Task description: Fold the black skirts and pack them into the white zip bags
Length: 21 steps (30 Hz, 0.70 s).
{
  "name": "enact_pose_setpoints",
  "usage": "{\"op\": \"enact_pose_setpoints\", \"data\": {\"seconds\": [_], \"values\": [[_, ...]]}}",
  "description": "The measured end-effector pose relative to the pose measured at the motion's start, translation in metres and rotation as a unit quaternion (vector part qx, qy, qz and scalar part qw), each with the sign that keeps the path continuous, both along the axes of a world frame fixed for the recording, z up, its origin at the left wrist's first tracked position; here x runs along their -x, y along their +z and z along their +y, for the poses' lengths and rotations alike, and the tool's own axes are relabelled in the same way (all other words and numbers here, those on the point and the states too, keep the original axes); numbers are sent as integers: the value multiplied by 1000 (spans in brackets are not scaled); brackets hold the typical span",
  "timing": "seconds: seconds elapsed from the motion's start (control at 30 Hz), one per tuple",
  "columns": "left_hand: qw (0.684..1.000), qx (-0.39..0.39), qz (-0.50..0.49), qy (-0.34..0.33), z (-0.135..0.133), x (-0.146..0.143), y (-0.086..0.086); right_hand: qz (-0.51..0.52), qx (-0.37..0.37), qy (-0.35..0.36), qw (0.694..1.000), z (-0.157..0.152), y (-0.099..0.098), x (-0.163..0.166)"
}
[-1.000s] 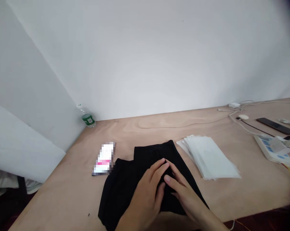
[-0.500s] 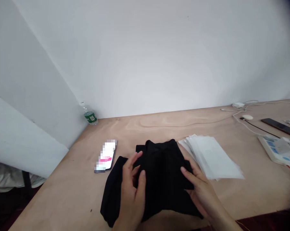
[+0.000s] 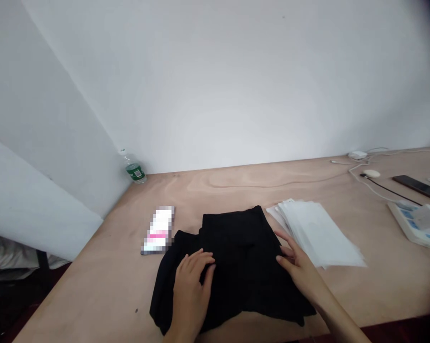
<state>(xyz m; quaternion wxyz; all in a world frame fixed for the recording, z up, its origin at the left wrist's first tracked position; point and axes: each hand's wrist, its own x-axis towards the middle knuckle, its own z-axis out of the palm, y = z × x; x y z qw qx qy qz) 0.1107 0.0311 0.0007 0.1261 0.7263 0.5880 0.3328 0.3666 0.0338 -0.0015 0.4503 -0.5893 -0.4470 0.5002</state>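
Note:
A black garment (image 3: 236, 276), shaped like shorts, lies on the table in front of me with its waist edge toward the wall. My left hand (image 3: 191, 288) rests over its left part, fingers bent and the thumb apart, with the tips at the cloth. At the garment's right edge is my right hand (image 3: 296, 267). Its fingers are spread, with the thumb near the fabric. Neither hand visibly grips the cloth. Dark folds are hard to make out.
A stack of translucent white bags or sheets (image 3: 318, 233) lies right of the garment. To the left is a lit phone (image 3: 159, 231), and a water bottle (image 3: 135, 171) stands in the corner. A power strip (image 3: 415, 228), cables and a dark phone (image 3: 424, 186) lie at right.
The raised fold of cloth now lies flat, and the waist edge shows as a straight line. My left hand has lowered onto the garment; my right hand has loosened at its edge.

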Motion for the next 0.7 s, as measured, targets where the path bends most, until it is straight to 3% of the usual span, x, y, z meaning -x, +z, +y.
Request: {"op": "enact_pose_setpoints", "data": {"seconds": [0.1,0.2,0.33,0.4,0.47,0.6,0.7], "values": [[988,5,-91,126,-5,9,12,25,-7,23,999,-2,15,-3],[950,-10,-174,260,-18,27,15,-19,-14,28,999,-8,19,-14],[932,-46,-147,328,-35,47,11,-166,-23,13,986,-8,6,-33],[945,-77,-92,305,-32,48,12,-251,-29,0,968,-3,-2,-35],[970,-93,-23,223,-21,43,15,-319,-31,8,947,4,-6,-33],[992,0,122,36,18,23,23,-409,-33,42,911,15,-10,-22],[986,49,156,-20,42,10,24,-399,-68,72,912,20,-10,-17]]}}
